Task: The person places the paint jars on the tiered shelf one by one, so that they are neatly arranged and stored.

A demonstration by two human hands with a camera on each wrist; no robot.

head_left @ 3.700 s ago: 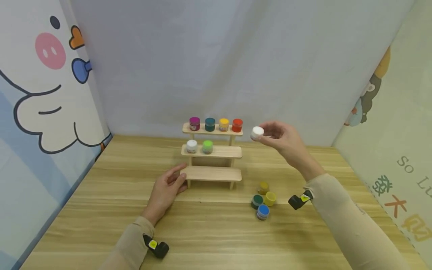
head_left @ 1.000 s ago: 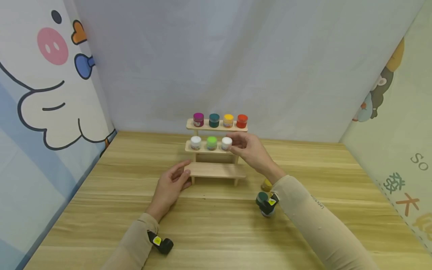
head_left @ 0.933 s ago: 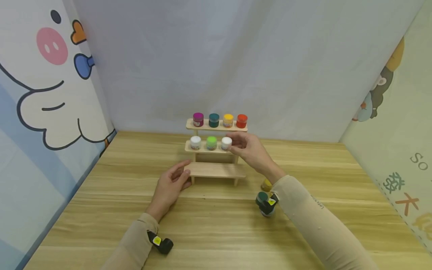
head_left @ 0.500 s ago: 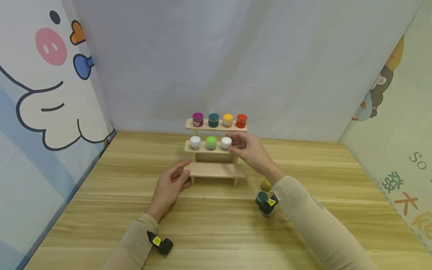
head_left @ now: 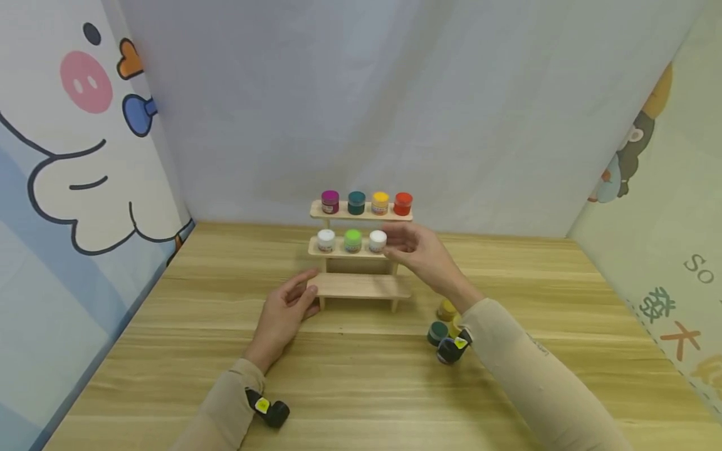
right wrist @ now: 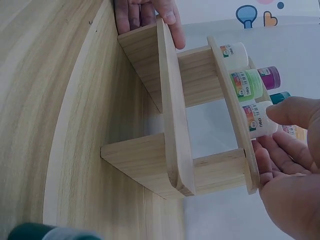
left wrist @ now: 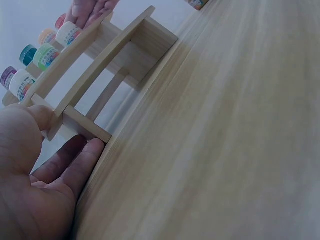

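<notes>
A three-tier wooden display stand (head_left: 361,285) is on the table. My left hand (head_left: 284,311) grips the left end of its lowest tier, thumb above and fingers against the side leg in the left wrist view. On the middle tier stand a white-lidded paint jar (head_left: 326,240), a green paint jar (head_left: 353,241) and a second white paint jar (head_left: 377,241). My right hand (head_left: 423,254) is at the right side of that second white jar, thumb and fingers loosely spread beside it. In the right wrist view its thumb overlaps the jar's lid (right wrist: 261,119); whether it touches cannot be told.
The top tier carries purple (head_left: 330,202), teal (head_left: 356,203), orange-yellow (head_left: 380,203) and red (head_left: 403,203) jars. Right of the stand, a dark green jar (head_left: 437,333) and yellow jars (head_left: 447,309) sit on the table, with another partly hidden by the right wrist camera (head_left: 451,351).
The right hand has brought the second white jar leftward onto the middle tier. Its fingers have since loosened and drawn slightly right. The left hand has stayed on the stand.
</notes>
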